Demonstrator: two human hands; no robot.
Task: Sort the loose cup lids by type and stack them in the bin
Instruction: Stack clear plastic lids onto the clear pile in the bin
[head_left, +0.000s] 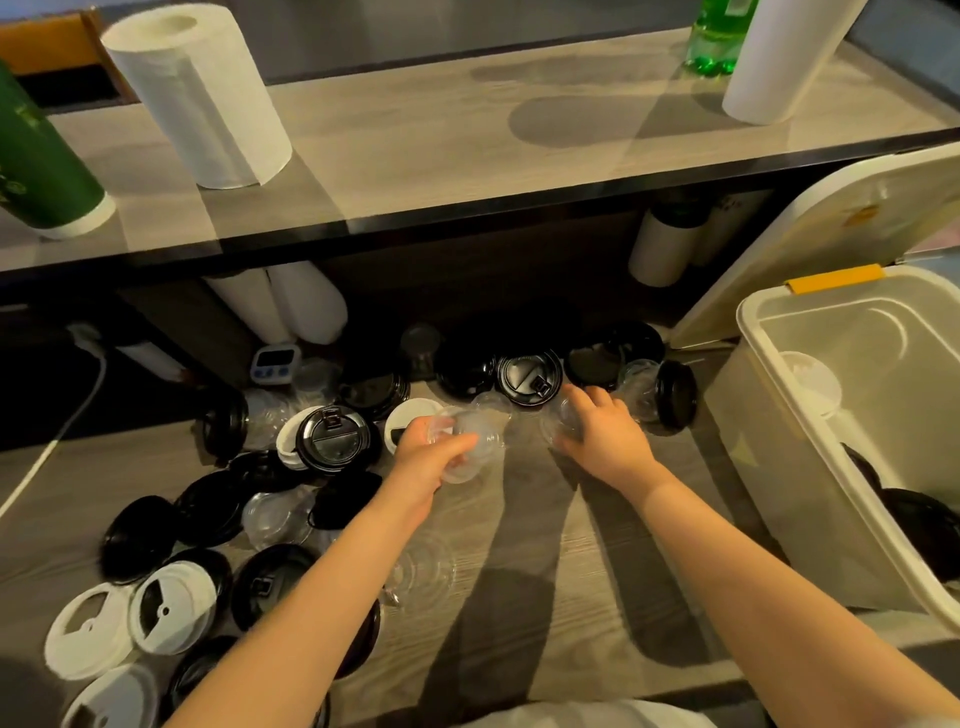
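Wood counter (597, 582): my left hand (431, 462) grips clear lids (475, 441), seem light, slippery, take by rim; right hand (602, 436) grip unclear.

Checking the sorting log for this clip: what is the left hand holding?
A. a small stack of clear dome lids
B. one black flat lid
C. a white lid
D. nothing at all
A: the left hand grips a small stack of clear dome lids, its fingers curled round them, while the right hand curls round another clear lid beside it.
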